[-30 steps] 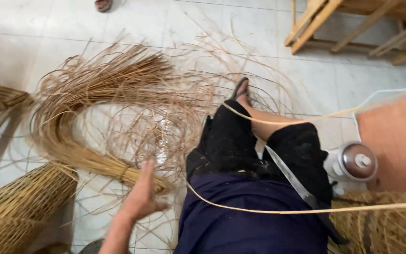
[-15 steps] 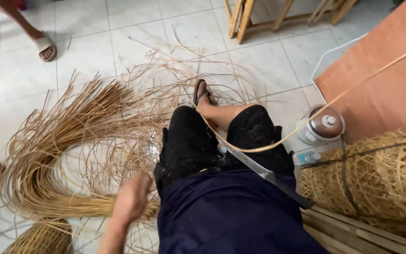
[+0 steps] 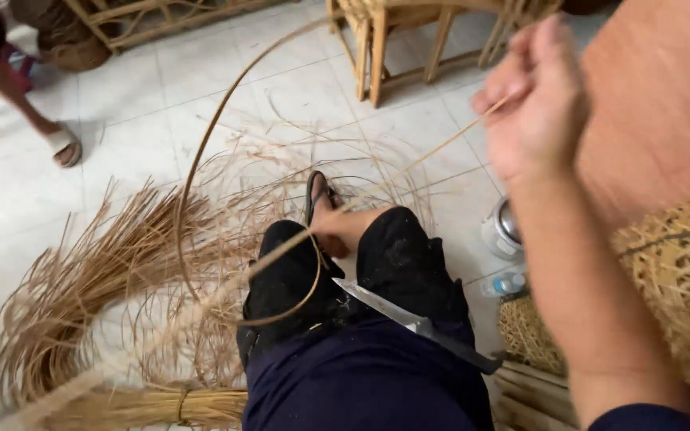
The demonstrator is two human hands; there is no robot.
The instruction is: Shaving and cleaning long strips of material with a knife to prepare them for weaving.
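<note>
My right hand [image 3: 533, 104] is raised at the upper right, its fingers pinched shut on a long thin rattan strip [image 3: 201, 152]. The strip runs down-left from the hand to my bent knee, loops over my black trouser leg [image 3: 289, 279], and arcs up toward the top of the view. A knife [image 3: 385, 307] with a pale blade and dark handle lies across my lap, untouched. My left hand is out of view.
A loose fan of rattan strips [image 3: 81, 279] and a tied bundle [image 3: 145, 407] lie on the tiled floor at left. A woven basket [image 3: 680, 279], metal tin [image 3: 502, 227] and plastic bottle [image 3: 505, 283] sit at right. Wooden stool [image 3: 377, 48] behind; another person's sandalled foot [image 3: 64, 144] far left.
My right hand has come up into view at the upper right, pulling the rattan strip into a tall loop. My left hand, earlier low beside my thigh, has left the view.
</note>
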